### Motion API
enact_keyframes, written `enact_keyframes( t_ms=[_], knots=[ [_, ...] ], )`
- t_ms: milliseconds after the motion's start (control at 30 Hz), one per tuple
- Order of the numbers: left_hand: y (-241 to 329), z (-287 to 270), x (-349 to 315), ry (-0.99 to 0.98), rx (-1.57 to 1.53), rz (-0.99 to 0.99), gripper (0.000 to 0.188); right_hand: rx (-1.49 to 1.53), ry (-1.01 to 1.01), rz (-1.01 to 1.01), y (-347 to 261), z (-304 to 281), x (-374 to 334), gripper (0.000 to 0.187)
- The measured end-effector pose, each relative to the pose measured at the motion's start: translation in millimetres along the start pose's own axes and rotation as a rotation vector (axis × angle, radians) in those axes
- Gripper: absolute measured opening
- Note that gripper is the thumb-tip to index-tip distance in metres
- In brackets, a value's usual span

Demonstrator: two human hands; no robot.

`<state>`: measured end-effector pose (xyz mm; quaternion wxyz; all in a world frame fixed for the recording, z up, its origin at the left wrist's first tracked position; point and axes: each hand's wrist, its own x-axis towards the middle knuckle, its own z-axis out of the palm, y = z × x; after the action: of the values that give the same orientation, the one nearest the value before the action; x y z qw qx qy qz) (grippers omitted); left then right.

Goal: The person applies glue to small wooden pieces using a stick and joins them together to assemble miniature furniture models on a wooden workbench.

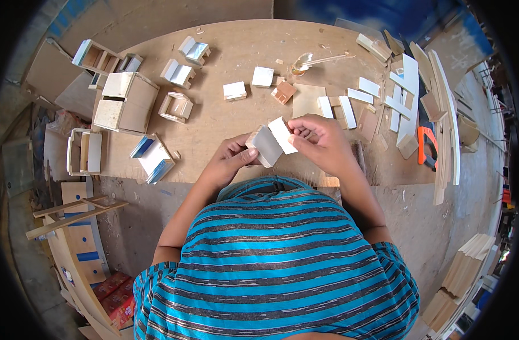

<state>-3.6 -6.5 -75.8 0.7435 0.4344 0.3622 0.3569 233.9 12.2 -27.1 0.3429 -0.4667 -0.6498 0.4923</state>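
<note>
My left hand (232,158) clamps a grey-faced block (267,148) between thumb and fingers; my right hand (322,141), nearly closed, pinches a white piece (282,136) beside it. Both are by the middle of the surface's (214,119) near edge.

Plywood worktable (214,124), stained top | left: miniature wooden chairs (178,73), boxy cabinet (137,107) | middle: two white-topped wooden blocks (234,90), reddish-brown block (283,93), tan square panel (308,97), small dish (297,71), stick (330,59) at its rim | right: white-faced strips (407,76), some crossed; orange-handled saw (426,146) near edge
</note>
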Motion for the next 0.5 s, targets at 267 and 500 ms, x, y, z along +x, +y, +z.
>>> enact_keyframes(
  t_ms=[267,500],
  knots=[
    [3.9,3.5,-3.8,-0.080,0.058,0.055,0.049,-0.074,0.002,-0.045,-1.6,3.6,-1.0,0.025],
    [4.8,4.8,-4.3,-0.058,0.091,0.064,0.052,-0.076,0.045,-0.085,-1.2,7.2,-1.2,0.023]
  ],
)
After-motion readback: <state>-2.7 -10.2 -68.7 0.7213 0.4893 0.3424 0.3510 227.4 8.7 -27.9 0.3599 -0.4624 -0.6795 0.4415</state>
